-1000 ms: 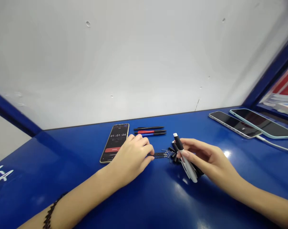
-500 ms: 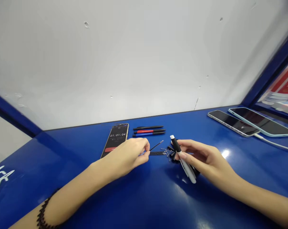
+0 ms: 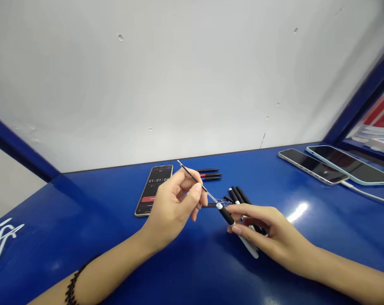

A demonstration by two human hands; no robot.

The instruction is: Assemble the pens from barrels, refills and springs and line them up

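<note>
My left hand [image 3: 179, 203] pinches a thin dark pen refill [image 3: 192, 176] between thumb and fingers. The refill slants down to the right, and its clear end meets the white-rimmed open top of a pen barrel [image 3: 247, 245]. Black-gripped and white, this barrel is held tilted in my right hand [image 3: 268, 231], between thumb and fingers. Behind it, partly hidden by the right hand, lie several more black-gripped pen barrels [image 3: 239, 195]. Small springs [image 3: 222, 201] and dark refills [image 3: 212, 205] rest on the blue table just beyond the hands.
A phone [image 3: 157, 180] showing a timer lies behind my left hand. Assembled pens [image 3: 212, 175] lie further back. Two phones [image 3: 313, 165], [image 3: 354, 165] and a white cable [image 3: 366, 192] are at right. White plastic pieces [image 3: 1, 243] sit at far left. A white wall [image 3: 192, 84] stands behind.
My left hand has lifted a refill from the table, turned it and brought it to the barrel's top. My right hand has lowered and tilted the barrel toward the left.
</note>
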